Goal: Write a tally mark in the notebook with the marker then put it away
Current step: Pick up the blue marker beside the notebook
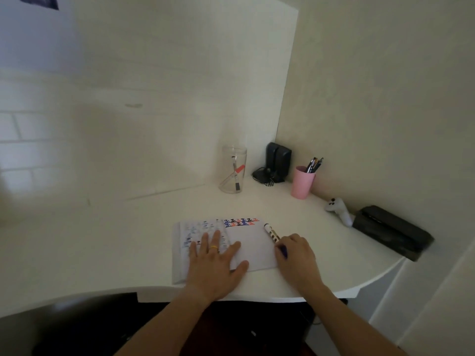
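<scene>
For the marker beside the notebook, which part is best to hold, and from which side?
Grip the marker on its white barrel, near the middle, coming from the right with the right hand. It lies flat, angled along the notebook edge, and its near end already sits under that hand.

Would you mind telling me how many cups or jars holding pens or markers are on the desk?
2. A clear jar with two markers stands behind the notebook; a pink cup of pens stands to its right, near the corner. None appear hidden.

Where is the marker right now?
The marker is in the right hand, just right of the open notebook, near the desk's front edge.
</scene>
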Demonstrator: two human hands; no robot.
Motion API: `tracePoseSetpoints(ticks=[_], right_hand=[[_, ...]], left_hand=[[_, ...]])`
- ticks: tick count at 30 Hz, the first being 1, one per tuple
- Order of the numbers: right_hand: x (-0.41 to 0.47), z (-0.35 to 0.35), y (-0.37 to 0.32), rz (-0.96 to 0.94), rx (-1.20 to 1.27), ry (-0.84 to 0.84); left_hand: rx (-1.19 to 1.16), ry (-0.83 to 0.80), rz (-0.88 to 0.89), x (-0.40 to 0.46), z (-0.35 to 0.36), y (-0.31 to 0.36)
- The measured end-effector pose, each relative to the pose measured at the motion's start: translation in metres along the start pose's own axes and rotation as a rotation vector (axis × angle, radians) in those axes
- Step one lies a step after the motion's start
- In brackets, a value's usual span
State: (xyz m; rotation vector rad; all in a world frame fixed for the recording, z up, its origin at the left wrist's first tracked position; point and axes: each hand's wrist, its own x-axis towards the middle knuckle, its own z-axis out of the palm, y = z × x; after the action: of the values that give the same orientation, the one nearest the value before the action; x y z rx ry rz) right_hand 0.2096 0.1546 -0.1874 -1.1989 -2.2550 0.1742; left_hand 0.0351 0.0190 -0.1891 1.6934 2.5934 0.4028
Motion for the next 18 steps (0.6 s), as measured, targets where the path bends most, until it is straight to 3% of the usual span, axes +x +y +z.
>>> tracePoseSetpoints(ticks=[3, 7, 12, 15, 18], right_hand=[[0.015, -0.006, 0.002, 0.108, 0.108, -0.001], [0.055, -0.004, -0.009, 0.285, 0.456, 0.006], [0.112, 0.014, -0.034, 0.499, 0.982, -0.178], [0.137, 0.025, -0.039, 0.556, 1.099, -0.273], [0.152, 0.038, -0.035, 0.496, 1.177, -0.351]], left_hand=[[-0.008, -0.139, 0.007, 0.009, -0.013, 0.000], [0.067, -0.218, 0.052, 0.040, -0.036, -0.001], [0.153, -0.059, 0.101, 0.106, -0.032, -0.016], [0.096, 0.038, 0.108, 0.147, -0.025, -0.024], [-0.006, 0.070, 0.123, 0.179, -0.015, -0.031]])
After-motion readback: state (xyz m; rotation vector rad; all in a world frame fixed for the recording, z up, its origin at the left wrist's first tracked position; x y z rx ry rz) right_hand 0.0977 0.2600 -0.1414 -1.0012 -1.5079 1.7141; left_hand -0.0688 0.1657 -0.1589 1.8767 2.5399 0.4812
